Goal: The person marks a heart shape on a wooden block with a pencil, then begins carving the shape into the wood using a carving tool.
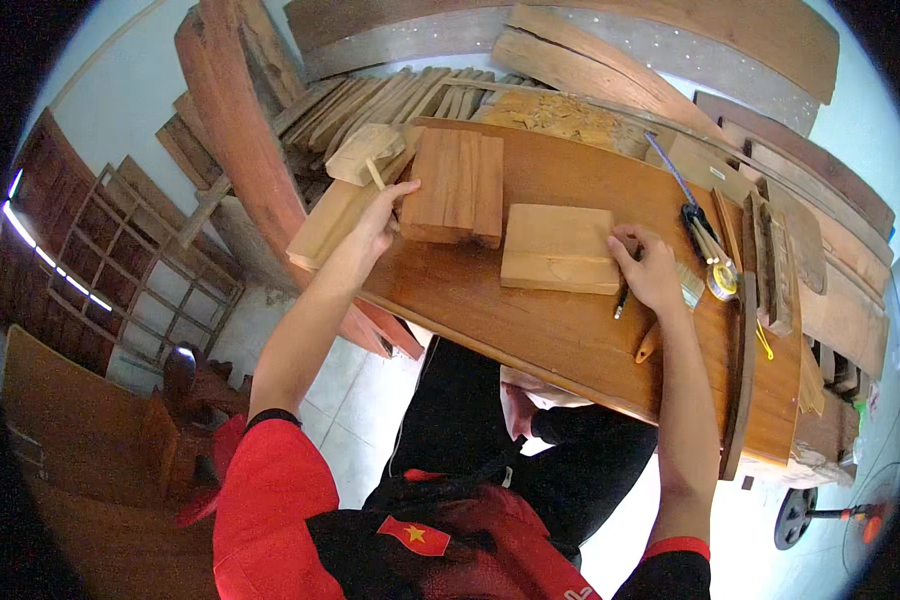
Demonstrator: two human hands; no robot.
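Observation:
Both my hands are over the brown wooden table. My left hand is at the left side of a reddish-brown wooden block stack, one finger stretched against its edge; its other fingers are mostly hidden. Beside that hand, a pale wooden mallet rests on a light plank, its handle passing behind my fingers. My right hand has curled fingers closed at the right edge of a pale, flat wooden block. A dark pencil shows just below this hand, partly hidden by it.
A brush lies by my right forearm. Farther right are a yellow tape measure, tools and a blue ruler. Planks and strips are stacked behind the table. A reddish beam stands at left, a fan at right.

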